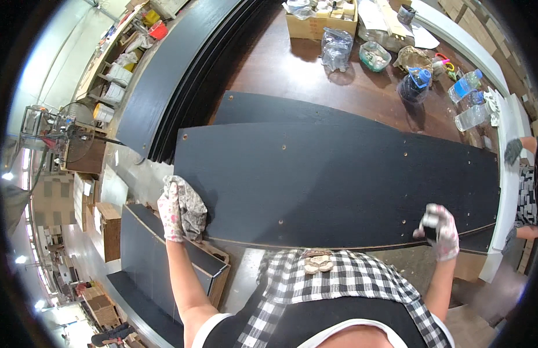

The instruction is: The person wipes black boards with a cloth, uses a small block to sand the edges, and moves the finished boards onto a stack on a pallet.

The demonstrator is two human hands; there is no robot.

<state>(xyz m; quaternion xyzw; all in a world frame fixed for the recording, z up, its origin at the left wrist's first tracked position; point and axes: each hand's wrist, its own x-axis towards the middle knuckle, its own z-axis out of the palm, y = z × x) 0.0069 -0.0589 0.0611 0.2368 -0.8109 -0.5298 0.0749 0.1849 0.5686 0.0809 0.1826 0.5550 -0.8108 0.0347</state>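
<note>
A wide black panel [333,185] with small holes along its edges lies in front of me on top of another black panel [269,108]. My left hand [171,217], in a white glove with a pink pattern, is closed on a crumpled grey rag [191,207] at the panel's left end. Over the near right part of the panel is my right hand [442,231], gloved the same way, its fingers curled. Something small, partly white and partly dark, shows at those fingers; its kind is unclear.
A stack of black panels [159,75] stands at the left. On the brown table [263,69] are a cardboard box [321,28], a blue-capped dark bottle [415,87] and several clear bottles. Another person's gloved hand [513,151] is at the far right. A fan [77,133] stands left.
</note>
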